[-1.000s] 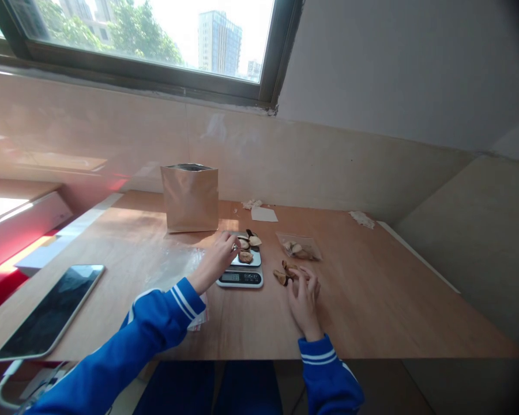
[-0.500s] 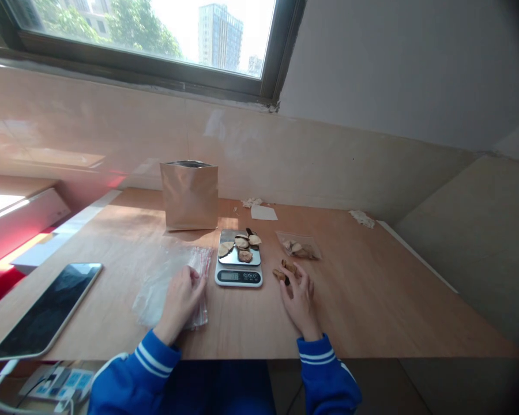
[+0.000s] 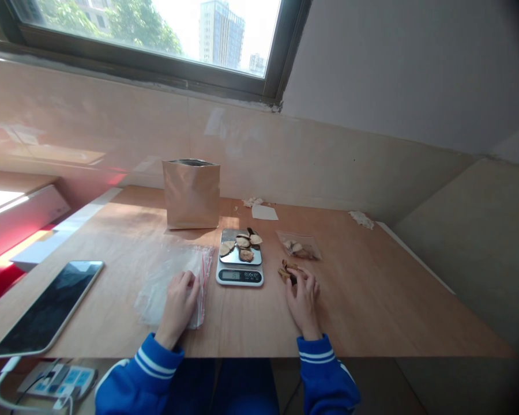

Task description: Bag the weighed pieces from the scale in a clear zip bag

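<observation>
My left hand (image 3: pixel 180 305) lies on a stack of clear zip-lock bags (image 3: pixel 151 294), its fingers curled and drawn together; whatever may be between them is hidden. To the right of the scale, my right hand (image 3: pixel 303 300) closes its fingertips on a few brown dried slices (image 3: pixel 285 272) at the table surface. Between my hands stands a small white kitchen scale (image 3: pixel 239 278) with a lit display. Several pale dried slices (image 3: pixel 243 241) with dark rims are on its metal plate. Just beyond my right hand rests a small clear bag (image 3: pixel 300 246) with more slices inside.
An open brown pouch (image 3: pixel 192 196) stands upright behind the scale. A white paper (image 3: pixel 264 212) and crumpled scraps (image 3: pixel 252 202) lie near the wall. At the left is a phone (image 3: pixel 47 308) with a cable, above a power strip (image 3: pixel 58 380). The window (image 3: pixel 155 34) is overhead.
My right hand has shifted slightly right, and the brown slices at its fingertips moved with it. My left hand's fingers have settled lower on the bags. The slices on the scale look unchanged.
</observation>
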Demonstrator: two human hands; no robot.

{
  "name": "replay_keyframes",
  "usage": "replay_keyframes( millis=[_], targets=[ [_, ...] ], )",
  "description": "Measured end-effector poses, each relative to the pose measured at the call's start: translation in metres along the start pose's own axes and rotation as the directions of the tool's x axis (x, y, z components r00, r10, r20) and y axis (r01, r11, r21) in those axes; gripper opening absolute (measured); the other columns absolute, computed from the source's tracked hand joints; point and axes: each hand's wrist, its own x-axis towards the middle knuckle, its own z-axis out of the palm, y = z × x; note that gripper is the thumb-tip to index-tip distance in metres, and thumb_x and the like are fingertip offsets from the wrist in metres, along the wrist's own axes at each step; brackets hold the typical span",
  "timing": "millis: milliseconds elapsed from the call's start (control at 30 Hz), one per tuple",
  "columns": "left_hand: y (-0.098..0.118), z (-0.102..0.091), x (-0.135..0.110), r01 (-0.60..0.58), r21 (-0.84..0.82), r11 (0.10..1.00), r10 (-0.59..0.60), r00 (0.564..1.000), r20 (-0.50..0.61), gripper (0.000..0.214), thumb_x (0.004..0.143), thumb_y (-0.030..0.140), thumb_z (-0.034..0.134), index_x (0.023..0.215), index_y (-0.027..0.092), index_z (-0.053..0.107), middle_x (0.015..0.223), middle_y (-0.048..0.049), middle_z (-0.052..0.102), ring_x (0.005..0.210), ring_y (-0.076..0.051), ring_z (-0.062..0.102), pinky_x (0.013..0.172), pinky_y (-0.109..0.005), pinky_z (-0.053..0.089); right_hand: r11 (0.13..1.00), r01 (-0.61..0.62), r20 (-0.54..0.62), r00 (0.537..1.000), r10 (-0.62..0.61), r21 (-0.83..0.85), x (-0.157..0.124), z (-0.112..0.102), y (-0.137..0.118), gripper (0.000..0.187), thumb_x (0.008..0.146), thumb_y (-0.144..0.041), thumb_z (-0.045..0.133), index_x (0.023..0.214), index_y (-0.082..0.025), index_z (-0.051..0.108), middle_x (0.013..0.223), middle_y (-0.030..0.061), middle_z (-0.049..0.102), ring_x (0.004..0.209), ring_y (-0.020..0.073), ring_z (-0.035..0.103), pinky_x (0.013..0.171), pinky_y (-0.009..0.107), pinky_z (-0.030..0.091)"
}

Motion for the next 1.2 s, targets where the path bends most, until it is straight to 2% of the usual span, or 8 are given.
replay_keyframes(
  millis=[100,200,333,433,600,733,1000,1200],
  targets=[
    [0.006,-0.003,-0.003,0.023,-0.07,0.997,-0.026,0.999,-0.041,0.027,0.091,0.035,0.04,0.067,0.023,0.04,0.066,0.0004,0.048,0.065,-0.018,0.049,0.065,-0.032,0.04,0.998,-0.017,-0.019,1.0,0.018,0.053,0.0,-0.008,-0.016,0.025,0.092,-0.03,0.042,0.106,-0.022,0.061,0.115,0.0121,0.052,0.105,0.0267,0.051,0.092,0.048,0.038],
    [0.021,-0.004,-0.008,0.016,-0.142,0.99,-0.022,0.999,-0.042,0.029,0.091,0.037,0.04,0.066,0.023,0.037,0.063,0.002,0.045,0.06,-0.016,0.046,0.061,-0.029,0.039,0.977,-0.014,0.073,0.997,-0.002,0.212,-0.004,-0.018,-0.06,0.023,0.094,-0.031,0.042,0.103,-0.022,0.061,0.105,0.0098,0.058,0.102,0.0245,0.053,0.092,0.043,0.039],
    [0.05,-0.005,-0.009,-0.03,-0.223,0.974,0.031,1.0,0.001,0.029,0.092,0.037,0.04,0.067,0.023,0.038,0.063,0.0025,0.044,0.059,-0.015,0.045,0.06,-0.028,0.039,0.874,-0.061,0.384,0.911,-0.149,0.483,-0.005,-0.027,-0.134,0.021,0.095,-0.035,0.043,0.096,-0.021,0.06,0.089,0.0046,0.061,0.084,0.0183,0.057,0.078,0.031,0.044],
    [0.063,-0.011,-0.005,-0.024,-0.31,0.95,0.037,0.999,0.037,0.028,0.093,0.037,0.039,0.069,0.023,0.04,0.063,0.0031,0.043,0.057,-0.014,0.044,0.058,-0.027,0.038,0.83,-0.111,0.489,0.847,-0.209,0.547,0.003,-0.029,-0.162,0.026,0.094,-0.038,0.045,0.082,-0.02,0.059,0.076,0.0019,0.06,0.07,0.0155,0.054,0.066,0.027,0.041],
    [0.063,-0.021,0.009,0.021,-0.359,0.933,-0.049,0.996,-0.068,0.03,0.092,0.04,0.041,0.067,0.023,0.038,0.059,0.0042,0.038,0.055,-0.013,0.04,0.057,-0.026,0.036,0.742,-0.24,0.529,0.829,-0.179,0.626,0.021,-0.035,-0.165,0.04,0.098,-0.041,0.033,0.075,-0.019,0.057,0.069,-0.0002,0.057,0.064,0.0121,0.052,0.061,0.023,0.038],
    [0.059,-0.007,0.019,0.061,-0.532,0.844,-0.054,0.998,0.028,0.033,0.091,0.042,0.044,0.066,0.022,0.037,0.06,0.0045,0.036,0.056,-0.012,0.039,0.057,-0.025,0.035,0.788,-0.221,0.567,0.802,-0.189,0.575,0.026,-0.036,-0.17,0.03,0.092,-0.042,0.047,0.074,-0.019,0.056,0.066,-0.0021,0.056,0.058,0.0112,0.049,0.056,0.023,0.034],
    [0.057,0.014,0.029,0.062,-0.643,0.763,-0.033,0.998,0.057,0.035,0.089,0.041,0.048,0.063,0.021,0.037,0.061,0.0037,0.036,0.059,-0.011,0.037,0.057,-0.025,0.035,0.803,-0.242,0.569,0.81,-0.142,0.545,0.038,-0.035,-0.176,0.034,0.092,-0.045,0.043,0.071,-0.02,0.053,0.063,-0.0019,0.057,0.057,0.0117,0.051,0.055,0.022,0.033],
    [0.055,0.004,0.037,0.177,-0.82,0.545,-0.281,0.96,0.021,0.033,0.087,0.041,0.047,0.065,0.022,0.034,0.056,0.006,0.029,0.047,-0.009,0.028,0.043,-0.021,0.026,0.886,-0.232,0.462,0.886,0.023,0.401,0.06,-0.022,-0.146,0.034,0.09,-0.039,0.043,0.063,-0.02,0.05,0.056,-0.0013,0.053,0.054,0.0128,0.048,0.053,0.024,0.031]
  ],
)
